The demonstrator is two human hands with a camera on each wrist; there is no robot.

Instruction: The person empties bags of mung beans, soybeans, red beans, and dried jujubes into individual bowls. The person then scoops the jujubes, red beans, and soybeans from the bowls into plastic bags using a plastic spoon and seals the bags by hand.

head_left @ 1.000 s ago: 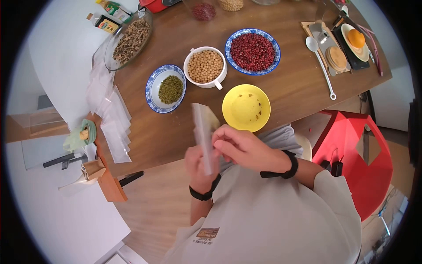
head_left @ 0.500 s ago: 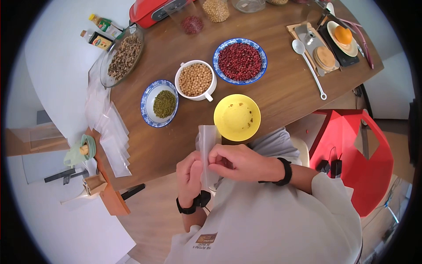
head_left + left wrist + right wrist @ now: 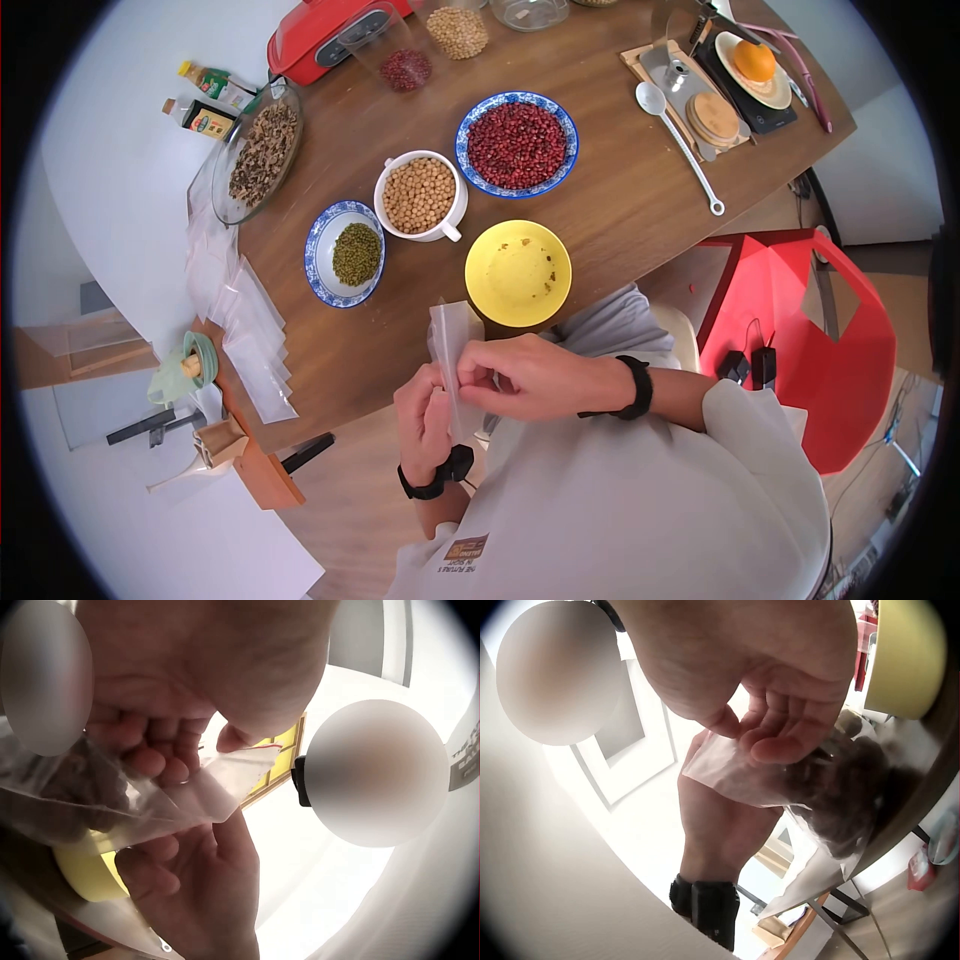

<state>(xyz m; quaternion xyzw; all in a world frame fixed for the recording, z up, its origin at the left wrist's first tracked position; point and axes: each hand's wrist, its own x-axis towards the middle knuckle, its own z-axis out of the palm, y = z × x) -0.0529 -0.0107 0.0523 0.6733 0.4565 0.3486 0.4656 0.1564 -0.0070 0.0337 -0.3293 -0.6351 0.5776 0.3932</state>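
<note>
Between both hands, close to the table's front edge and beside the yellow bowl, is a clear plastic bag. Dark brown lumps show through its lower part in the right wrist view. My left hand pinches the bag's mouth end from one side. From the other side my right hand pinches the same edge with thumb and curled fingers. A thin red line runs along the bag's edge in the left wrist view. A few dark bits lie inside the yellow bowl.
Beyond the hands stand a bowl of green beans, a white pot of chickpeas and a bowl of red beans. Flat clear bags overlap along the left edge. A white ladle lies right, above a red chair.
The bag, tilted and blurred a second ago, now stands straighter, with both hands closer together on its edge. The head view has shifted, so the tabletop things appear farther left.
</note>
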